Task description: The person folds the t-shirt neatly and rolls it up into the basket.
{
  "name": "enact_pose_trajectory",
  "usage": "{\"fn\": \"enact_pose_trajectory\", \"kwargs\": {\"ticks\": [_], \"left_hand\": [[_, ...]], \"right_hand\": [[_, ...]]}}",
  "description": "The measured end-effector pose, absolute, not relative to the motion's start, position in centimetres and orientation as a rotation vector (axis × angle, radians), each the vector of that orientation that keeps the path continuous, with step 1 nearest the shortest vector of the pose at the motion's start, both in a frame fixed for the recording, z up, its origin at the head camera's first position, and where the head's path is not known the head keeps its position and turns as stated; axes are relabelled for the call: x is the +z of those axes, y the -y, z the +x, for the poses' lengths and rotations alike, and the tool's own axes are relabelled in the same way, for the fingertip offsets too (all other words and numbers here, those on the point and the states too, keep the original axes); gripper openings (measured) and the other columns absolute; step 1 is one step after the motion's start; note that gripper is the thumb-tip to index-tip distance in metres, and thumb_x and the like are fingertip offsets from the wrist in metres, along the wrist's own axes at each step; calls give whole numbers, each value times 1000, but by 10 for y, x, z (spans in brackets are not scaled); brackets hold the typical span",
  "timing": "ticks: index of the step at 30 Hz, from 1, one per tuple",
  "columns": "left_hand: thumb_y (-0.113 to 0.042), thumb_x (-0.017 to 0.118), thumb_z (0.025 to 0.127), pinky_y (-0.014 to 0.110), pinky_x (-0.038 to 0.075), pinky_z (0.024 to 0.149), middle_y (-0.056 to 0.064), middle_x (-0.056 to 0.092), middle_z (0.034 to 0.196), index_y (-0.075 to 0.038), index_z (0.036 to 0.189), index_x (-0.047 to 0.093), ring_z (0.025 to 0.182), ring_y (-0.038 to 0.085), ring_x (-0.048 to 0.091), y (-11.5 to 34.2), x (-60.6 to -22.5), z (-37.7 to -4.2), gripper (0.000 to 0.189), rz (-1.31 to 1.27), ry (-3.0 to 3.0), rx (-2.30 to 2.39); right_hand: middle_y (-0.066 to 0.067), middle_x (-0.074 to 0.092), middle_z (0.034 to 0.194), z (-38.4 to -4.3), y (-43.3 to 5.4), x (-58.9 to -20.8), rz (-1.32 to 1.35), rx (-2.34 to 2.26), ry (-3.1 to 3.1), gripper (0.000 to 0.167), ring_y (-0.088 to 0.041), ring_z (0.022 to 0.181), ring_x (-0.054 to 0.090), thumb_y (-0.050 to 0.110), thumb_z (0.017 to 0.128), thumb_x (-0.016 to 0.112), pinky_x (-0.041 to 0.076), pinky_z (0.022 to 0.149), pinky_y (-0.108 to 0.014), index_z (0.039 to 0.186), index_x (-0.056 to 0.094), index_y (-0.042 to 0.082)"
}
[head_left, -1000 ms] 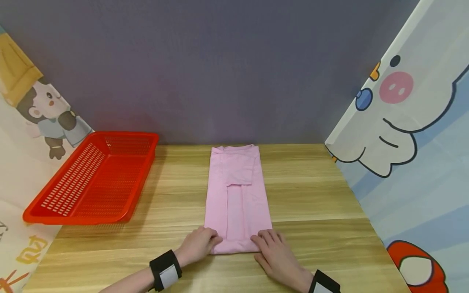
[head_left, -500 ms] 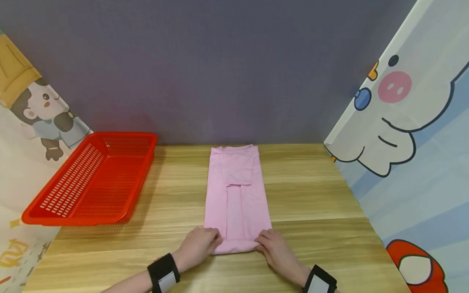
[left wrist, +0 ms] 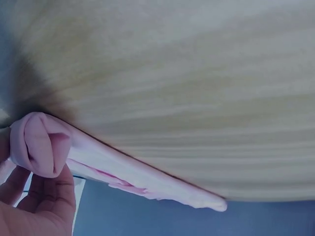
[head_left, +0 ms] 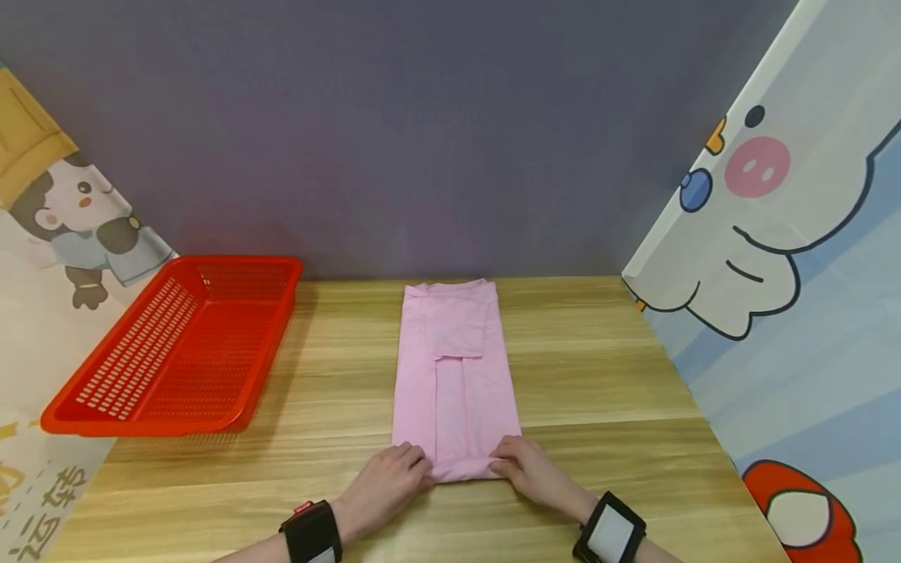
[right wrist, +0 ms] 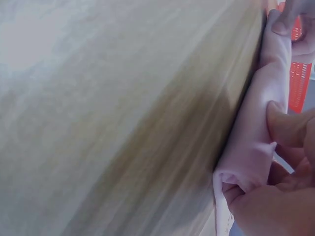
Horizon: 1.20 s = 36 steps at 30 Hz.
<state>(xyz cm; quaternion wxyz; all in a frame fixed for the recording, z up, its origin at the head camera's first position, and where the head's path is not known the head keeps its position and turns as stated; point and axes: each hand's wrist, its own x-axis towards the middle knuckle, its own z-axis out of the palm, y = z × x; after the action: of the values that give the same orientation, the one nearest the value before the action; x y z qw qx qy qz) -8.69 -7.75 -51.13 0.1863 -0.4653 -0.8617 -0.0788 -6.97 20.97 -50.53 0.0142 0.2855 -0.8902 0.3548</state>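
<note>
At the near end of the pink cloth [head_left: 450, 407], both hands at work on a small roll [head_left: 464, 469]. Left hand [head_left: 385, 485] pinches the roll's left end, thumb one side, curled fingers the other; the coiled layers show in the left wrist view. Right hand [head_left: 540, 477] grips the right end, thumb pressed on the outside, fingertips tucked at the open end of the coil. Beyond the roll, the cloth lies flat in a long folded strip, a squarish flap folded over its upper part, far end close to the dark grey wall [head_left: 422, 141]. Black wristband [head_left: 313, 533] on the left wrist, another strap [head_left: 611, 532] on the right. Wood-grain table [head_left: 598, 375] beneath. Red basket [head_left: 211, 336] left of the cloth, well apart. Cartoon-printed sheets flank both sides.
</note>
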Motion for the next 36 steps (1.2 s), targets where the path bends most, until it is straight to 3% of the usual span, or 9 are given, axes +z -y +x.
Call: {"fn": "enact_pose_trajectory", "kwargs": {"ticks": [9, 17, 21, 26, 28, 36], "left_hand": [[-29, 71, 92, 25, 51, 63, -6, 64, 79, -16, 89, 75, 73, 10, 61, 73, -506, -92, 14, -1155, 2704, -444], [-24, 67, 95, 23, 50, 60, -7, 64, 75, -15, 87, 74, 70, 7, 60, 74, -500, -97, 14, -1106, 2853, -694], [-21, 67, 96, 24, 49, 60, -8, 64, 72, -16, 84, 74, 68, 5, 59, 73, -499, -98, 15, -1047, 2911, -804], [-18, 66, 96, 25, 48, 60, -9, 64, 72, -16, 83, 75, 69, 4, 57, 72, -498, -99, 16, -979, 2978, -883], [-17, 66, 96, 24, 48, 61, -9, 63, 73, -16, 84, 75, 70, 4, 57, 72, -498, -100, 15, -963, 2993, -898], [-15, 65, 96, 23, 45, 59, -9, 60, 73, -15, 85, 74, 69, 3, 53, 71, -500, -101, 14, -952, 3010, -883]], "right_hand": [[7, 65, 82, -66, -209, -506, 841, 1031, 2808, 12, -3, 80, 56, 16, 96, 65, 47, 73, -26, 89, 74, 12], [8, 62, 83, -62, -205, -510, 800, 973, 2781, 10, -2, 80, 54, 13, 96, 65, 47, 71, -24, 90, 72, 12], [9, 62, 88, -57, -204, -514, 808, 811, 2747, 6, -4, 84, 55, 15, 94, 68, 48, 74, -25, 98, 72, 13], [5, 63, 106, -53, -205, -517, 883, 573, 2676, 39, -10, 98, 59, 22, 83, 80, 52, 86, -34, 118, 67, 12], [3, 62, 110, -54, -206, -517, 909, 492, 2647, 44, -13, 103, 58, 22, 79, 83, 51, 89, -37, 119, 65, 13], [7, 65, 96, -60, -204, -515, 956, 432, 2564, 19, -9, 90, 58, 20, 82, 79, 51, 80, -27, 100, 73, 17]]}}
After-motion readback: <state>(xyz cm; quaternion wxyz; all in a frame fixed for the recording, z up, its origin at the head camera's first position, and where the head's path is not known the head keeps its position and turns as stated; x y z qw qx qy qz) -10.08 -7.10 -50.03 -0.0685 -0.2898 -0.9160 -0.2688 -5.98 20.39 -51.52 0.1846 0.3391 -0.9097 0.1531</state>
